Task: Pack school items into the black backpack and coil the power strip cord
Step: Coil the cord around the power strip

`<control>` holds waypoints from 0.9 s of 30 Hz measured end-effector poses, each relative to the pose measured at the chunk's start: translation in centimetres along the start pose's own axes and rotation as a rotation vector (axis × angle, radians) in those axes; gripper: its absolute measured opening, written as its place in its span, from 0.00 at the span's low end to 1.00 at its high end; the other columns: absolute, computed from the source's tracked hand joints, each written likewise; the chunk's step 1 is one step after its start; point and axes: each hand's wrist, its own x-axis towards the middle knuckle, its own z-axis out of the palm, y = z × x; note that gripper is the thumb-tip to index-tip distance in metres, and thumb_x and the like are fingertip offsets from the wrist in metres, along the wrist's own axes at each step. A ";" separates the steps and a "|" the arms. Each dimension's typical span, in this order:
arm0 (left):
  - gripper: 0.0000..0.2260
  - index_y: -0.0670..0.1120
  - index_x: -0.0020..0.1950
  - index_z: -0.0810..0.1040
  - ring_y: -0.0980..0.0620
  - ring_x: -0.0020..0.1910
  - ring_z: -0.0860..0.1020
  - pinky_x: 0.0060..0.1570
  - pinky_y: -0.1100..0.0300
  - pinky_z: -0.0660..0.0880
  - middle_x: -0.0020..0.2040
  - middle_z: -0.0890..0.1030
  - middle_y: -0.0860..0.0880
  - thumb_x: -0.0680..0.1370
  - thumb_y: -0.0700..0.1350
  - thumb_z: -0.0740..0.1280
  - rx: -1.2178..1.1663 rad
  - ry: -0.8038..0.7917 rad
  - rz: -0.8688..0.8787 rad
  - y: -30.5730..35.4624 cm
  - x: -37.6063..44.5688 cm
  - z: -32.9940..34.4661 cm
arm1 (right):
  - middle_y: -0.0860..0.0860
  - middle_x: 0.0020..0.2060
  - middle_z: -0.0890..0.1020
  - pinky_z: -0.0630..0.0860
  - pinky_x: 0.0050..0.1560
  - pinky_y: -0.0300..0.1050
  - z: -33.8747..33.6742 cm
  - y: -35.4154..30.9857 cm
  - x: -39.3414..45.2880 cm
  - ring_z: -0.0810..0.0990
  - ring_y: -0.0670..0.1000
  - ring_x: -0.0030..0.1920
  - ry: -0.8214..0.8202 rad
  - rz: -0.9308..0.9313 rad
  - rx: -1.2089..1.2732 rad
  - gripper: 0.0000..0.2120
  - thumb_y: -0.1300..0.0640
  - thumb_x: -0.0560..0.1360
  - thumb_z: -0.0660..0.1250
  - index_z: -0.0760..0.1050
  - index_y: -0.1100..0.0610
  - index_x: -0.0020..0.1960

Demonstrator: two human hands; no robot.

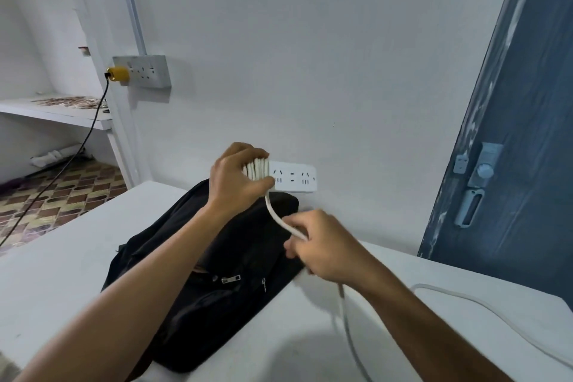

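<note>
the white power strip [293, 178] is held up in the air above the far end of the black backpack [217, 282], in front of the pale wall [310, 56]. its left end is gripped by the left hand [237, 177], whose fingers and thumb are curled round the strip and over several turns of white cord [279, 217] already wound about it. the left forearm is raised from 7 o'clock toward the centre, with the wrist bent so the back of the hand is turned to the camera.

from the wound end the cord is led down toward 4 o'clock into the right hand [322, 246], where it is pinched between curled fingers and thumb; the fingertips are blurred. the right forearm is brought in from 5 o'clock, the hand being held just beside the backpack's right edge. below this hand the cord is dropped toward 6 o'clock, and a further loop is laid on the white table [62, 273] at 4 o'clock.

the backpack is laid flat on the table, with a metal zipper pull [231, 279] seen on its top face.

at 10 o'clock a wall socket [145, 71] is mounted, into which a yellow plug [119, 74] with a black cable [77, 152] is fitted. a blue door [511, 164] with a grey lock is seen at 3 o'clock, and patterned floor [55, 195] at 9 o'clock.
</note>
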 end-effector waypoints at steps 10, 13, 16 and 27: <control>0.19 0.40 0.48 0.81 0.44 0.43 0.80 0.42 0.52 0.77 0.43 0.82 0.41 0.59 0.44 0.74 -0.655 -0.678 -0.064 3.8 -2.1 -3.3 | 0.53 0.31 0.83 0.77 0.37 0.37 -8.4 0.6 2.5 0.80 0.45 0.32 0.203 -0.303 0.228 0.02 0.67 0.70 0.73 0.82 0.63 0.42; 0.20 0.43 0.47 0.83 0.47 0.40 0.81 0.37 0.56 0.78 0.42 0.82 0.43 0.56 0.42 0.73 -0.920 -0.537 -0.274 5.0 -2.4 -2.5 | 0.48 0.29 0.81 0.72 0.30 0.34 -7.4 0.9 3.1 0.76 0.42 0.28 0.168 -0.270 0.481 0.01 0.67 0.72 0.70 0.79 0.64 0.43; 0.20 0.44 0.48 0.83 0.46 0.38 0.81 0.32 0.56 0.78 0.43 0.81 0.42 0.56 0.39 0.72 -0.993 -0.319 -0.489 5.8 -2.6 -1.4 | 0.38 0.27 0.79 0.72 0.34 0.32 -4.6 2.6 3.0 0.75 0.36 0.28 0.325 -0.229 0.531 0.12 0.71 0.73 0.65 0.73 0.54 0.38; 0.16 0.41 0.50 0.82 0.48 0.35 0.80 0.29 0.59 0.76 0.40 0.80 0.43 0.63 0.39 0.72 -0.855 -0.179 -0.598 6.9 -3.0 0.4 | 0.43 0.37 0.81 0.69 0.33 0.36 -0.6 3.8 2.8 0.75 0.43 0.36 0.250 -0.125 0.880 0.17 0.54 0.65 0.77 0.78 0.52 0.51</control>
